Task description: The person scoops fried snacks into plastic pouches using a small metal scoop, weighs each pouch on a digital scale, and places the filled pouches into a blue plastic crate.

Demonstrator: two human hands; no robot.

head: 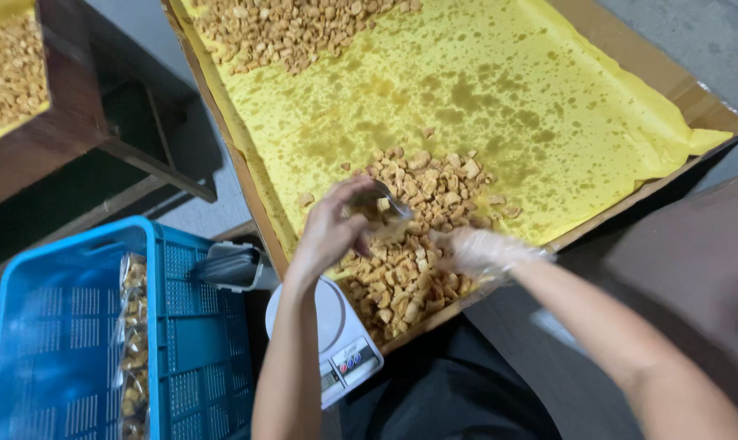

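My left hand [334, 226] is bare and grips a small clear plastic bag [383, 213] over a heap of golden fried snack pieces [422, 236]. My right hand [475, 250] wears a thin clear glove and rests in the same heap, fingers curled among the pieces. The heap lies on oil-stained yellow paper [483, 90] lining a big flat cardboard tray [695, 98]. A second heap of snacks [287, 28] lies at the tray's far end.
A small white kitchen scale [336, 334] stands below the tray's near corner. A blue plastic crate [68, 342] at lower left holds filled clear snack bags [133, 342]. Another tray of snacks [6, 73] sits on a dark wooden stand at upper left.
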